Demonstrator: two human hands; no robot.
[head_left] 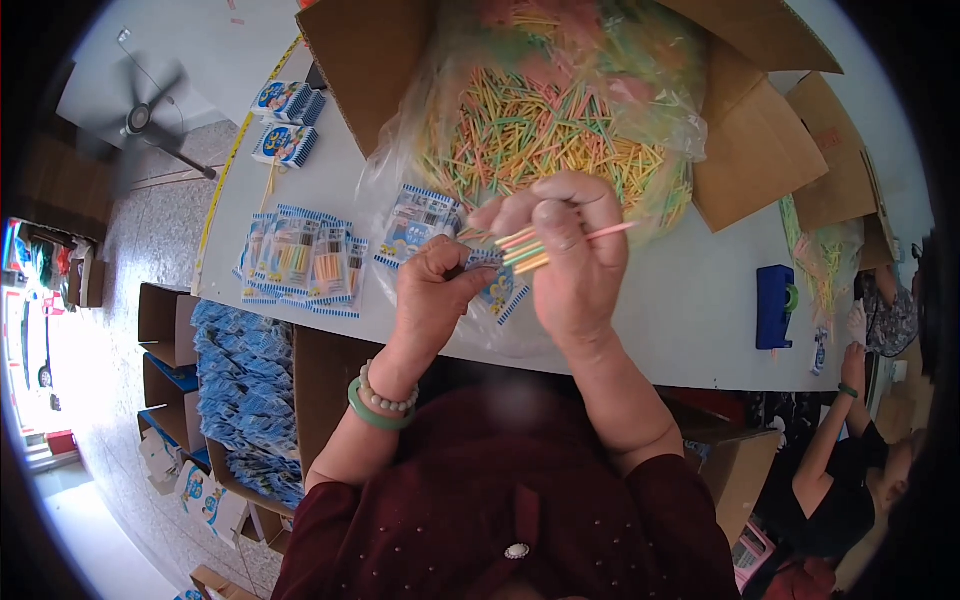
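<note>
My right hand (578, 265) pinches a small bundle of thin pastel sticks (522, 250) in pink, yellow and green. One pink stick pokes out past its fingers on the right. Close by, my left hand (440, 280) has thumb and fingers closed on the edge of a small blue-and-white clear packet (497, 292), partly hidden behind both hands. Another blue-and-white packet (418, 225) lies on the table just beyond my left hand. Past my hands, a large heap of loose sticks (560, 125) fills a clear plastic bag (400, 135) inside an open cardboard box (365, 70).
Filled packets (300, 262) lie in a pile at the left of the white table (680, 310), with small blue boxes (285, 145) farther back. A carton of blue packets (245, 390) stands below the left edge. At right are a blue tape dispenser (773, 305) and a co-worker (840, 470).
</note>
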